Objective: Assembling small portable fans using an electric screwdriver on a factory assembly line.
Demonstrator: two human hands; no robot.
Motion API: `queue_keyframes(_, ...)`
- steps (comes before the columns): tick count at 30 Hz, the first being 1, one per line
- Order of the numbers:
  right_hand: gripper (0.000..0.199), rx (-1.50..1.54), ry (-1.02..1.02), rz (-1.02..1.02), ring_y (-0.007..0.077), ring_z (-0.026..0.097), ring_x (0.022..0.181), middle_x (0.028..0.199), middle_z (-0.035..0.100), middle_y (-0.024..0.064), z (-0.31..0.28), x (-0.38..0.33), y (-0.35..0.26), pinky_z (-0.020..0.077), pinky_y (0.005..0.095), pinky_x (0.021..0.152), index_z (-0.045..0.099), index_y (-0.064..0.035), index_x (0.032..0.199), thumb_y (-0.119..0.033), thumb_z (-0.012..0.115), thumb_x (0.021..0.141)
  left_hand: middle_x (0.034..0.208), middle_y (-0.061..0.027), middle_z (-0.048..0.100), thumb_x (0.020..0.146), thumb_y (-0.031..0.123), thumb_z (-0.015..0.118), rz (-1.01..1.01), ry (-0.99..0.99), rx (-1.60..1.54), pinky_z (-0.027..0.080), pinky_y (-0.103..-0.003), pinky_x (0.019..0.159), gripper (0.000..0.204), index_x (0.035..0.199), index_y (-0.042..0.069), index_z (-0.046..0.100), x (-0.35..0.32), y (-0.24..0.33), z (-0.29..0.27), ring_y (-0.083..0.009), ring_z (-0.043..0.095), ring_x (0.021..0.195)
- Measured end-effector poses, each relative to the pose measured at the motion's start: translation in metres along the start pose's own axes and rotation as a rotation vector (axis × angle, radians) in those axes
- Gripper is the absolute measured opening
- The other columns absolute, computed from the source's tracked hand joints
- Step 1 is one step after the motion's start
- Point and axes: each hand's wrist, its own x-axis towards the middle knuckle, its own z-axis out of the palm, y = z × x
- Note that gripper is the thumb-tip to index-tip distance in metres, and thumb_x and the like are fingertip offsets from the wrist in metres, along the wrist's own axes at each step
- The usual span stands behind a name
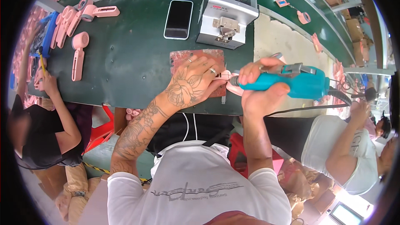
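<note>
My left hand [192,80], with rings on its fingers, is closed on a small pink plastic part [223,76] over a worn reddish pad [178,57] at the front of the green bench. In my right hand [263,96] is a teal electric screwdriver [307,84], lying sideways with its nose pointing left. That nose meets the pink part beside my left fingertips. A black cord trails from the tool's right end. Most of the pink part is covered by my fingers.
Behind the pad stands a grey bench machine [227,12], with a phone [178,19] lying to its left. Several pink handheld fans [78,56] lie on the bench's left side near a blue crate [51,29]. Co-workers sit at both sides; the left one holds a yellow tool [42,63].
</note>
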Motion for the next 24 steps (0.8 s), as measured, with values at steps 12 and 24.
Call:
queue_keyframes(12,0.086,-0.037,-0.048,-0.010,0.0188,0.052,0.058,0.068,0.052,0.0059,0.010,0.014,0.015,0.0443,0.0347,0.055,0.055,0.0012,0.112,-0.080,0.059,0.084,0.094,-0.0147,0.064,0.088,0.032,0.075,-0.076,0.056,-0.032,0.053,-0.050,0.091,0.035,0.106,0.005,0.061,-0.004,-0.001,0.001,-0.0341,0.066,0.092)
queue_keyframes(24,0.082,-0.027,-0.099,-0.036,0.0177,0.052,0.057,0.065,0.051,0.0057,0.007,0.019,0.018,0.0458,0.0347,0.055,0.055,0.0027,0.115,-0.075,0.061,0.088,0.091,-0.0091,0.062,0.087,0.027,0.076,-0.013,0.057,-0.220,0.051,-0.045,0.082,0.028,0.098,0.005,0.064,0.001,-0.008,0.005,-0.0319,0.063,0.092)
